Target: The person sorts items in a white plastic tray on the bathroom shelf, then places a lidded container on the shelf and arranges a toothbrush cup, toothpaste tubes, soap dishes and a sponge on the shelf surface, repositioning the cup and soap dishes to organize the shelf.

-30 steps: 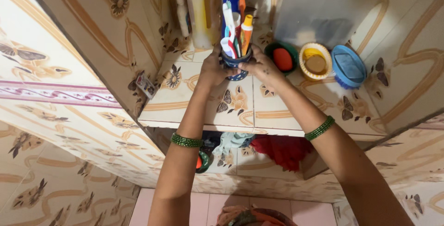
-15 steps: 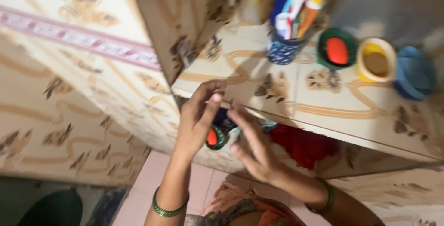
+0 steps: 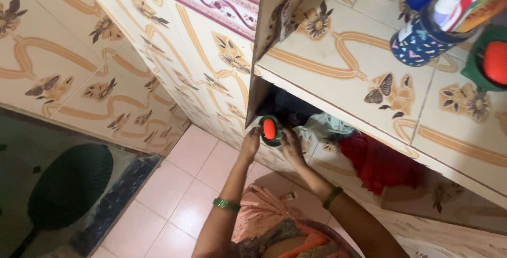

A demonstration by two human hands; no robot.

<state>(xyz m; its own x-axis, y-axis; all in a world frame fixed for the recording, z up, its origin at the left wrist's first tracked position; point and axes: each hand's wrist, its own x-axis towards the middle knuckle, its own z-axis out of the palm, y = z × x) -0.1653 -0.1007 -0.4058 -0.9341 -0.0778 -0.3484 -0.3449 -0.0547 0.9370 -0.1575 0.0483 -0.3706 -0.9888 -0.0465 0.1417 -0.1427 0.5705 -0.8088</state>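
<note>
A small green dish [image 3: 270,130] with an orange soap in it is being held up right at the dark opening under the tiled shelf [image 3: 338,63], close to the corner where the shelf meets the side wall. It's gripped from both sides: the left hand [image 3: 250,143] is pressed against its left edge with the fingers curled up around it, and the right hand [image 3: 292,144] is wrapped on the right edge, thumb side toward the dish. So both hands are closed on the same dish, neither one loose. A green bangle [image 3: 227,204] is worn on the left wrist, and another is seen on the right wrist.

Just behind the dish, inside the lower space, a pale crumpled cloth [image 3: 325,127] is stuffed, and a red cloth [image 3: 377,160] is bunched up further right. What's deeper in that gap can't be made out, too dark.

On top of the shelf, a blue patterned cup [image 3: 420,44] packed with tubes and brushes is parked at the upper right, and a second green dish with orange soap [image 3: 494,60] is cut off by the right edge. Pink floor tiles [image 3: 195,184] are seen below, with a dark mat [image 3: 66,184] off at the lower left.
</note>
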